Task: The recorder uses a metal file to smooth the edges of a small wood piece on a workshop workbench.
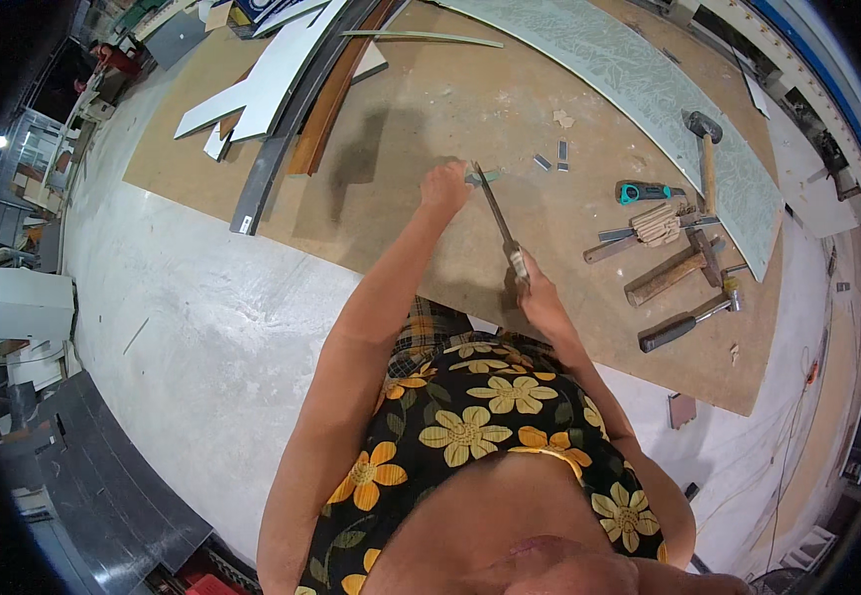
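Note:
My left hand [445,188] is closed over the middle of the brown board table. Its fingertips pinch a small, thin greenish piece [483,178], mostly hidden by the fingers and the tool. Nearer to me, my right hand [542,297] is wrapped around the pale handle of a long, narrow dark file [495,213]. The file slants up and left, its far tip touching or just above the small piece beside my left fingers; I cannot tell which. Two small dark rectangular pieces [562,156] lie beyond it to the right.
At the right lie a teal-and-black utility knife [649,192], a black-headed hammer [706,134], a wooden-handled hammer [678,273] and a black-gripped hammer [683,325]. A long patterned panel [639,89] lines the far right. White strips [277,79] and dark boards [267,174] are stacked far left.

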`<state>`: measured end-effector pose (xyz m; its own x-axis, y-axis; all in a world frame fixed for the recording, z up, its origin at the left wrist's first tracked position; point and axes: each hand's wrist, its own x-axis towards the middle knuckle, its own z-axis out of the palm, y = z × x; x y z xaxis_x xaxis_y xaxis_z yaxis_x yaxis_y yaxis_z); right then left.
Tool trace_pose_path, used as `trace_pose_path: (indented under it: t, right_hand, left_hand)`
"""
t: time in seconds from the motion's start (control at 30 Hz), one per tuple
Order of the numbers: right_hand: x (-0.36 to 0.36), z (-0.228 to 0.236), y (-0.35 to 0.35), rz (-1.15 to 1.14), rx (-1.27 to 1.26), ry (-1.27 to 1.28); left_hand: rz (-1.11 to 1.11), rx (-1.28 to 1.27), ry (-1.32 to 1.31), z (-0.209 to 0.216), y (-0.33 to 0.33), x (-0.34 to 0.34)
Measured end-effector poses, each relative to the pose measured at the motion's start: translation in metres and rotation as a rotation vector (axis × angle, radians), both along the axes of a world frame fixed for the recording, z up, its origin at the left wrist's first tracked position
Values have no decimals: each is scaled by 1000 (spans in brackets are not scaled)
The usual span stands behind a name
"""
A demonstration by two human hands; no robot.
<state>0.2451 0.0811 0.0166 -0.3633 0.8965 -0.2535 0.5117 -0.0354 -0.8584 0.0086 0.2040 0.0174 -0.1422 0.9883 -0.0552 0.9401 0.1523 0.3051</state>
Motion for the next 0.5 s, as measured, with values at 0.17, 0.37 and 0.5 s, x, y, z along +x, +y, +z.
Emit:
trace_pose_path:
  t: [0.17,0.37,0.5]
  right_hand:
    - [19,20,-15,-7,-39,-8]
    - [20,38,-24,-37,-106,160]
    - [25,19,-24,-24,34,128]
  left_hand:
    - [21,-3,-27,-5,-2,-4]
    - [-12,-4,53,-2,-3,-2]
    - [4,-6,42,1,-3,-1]
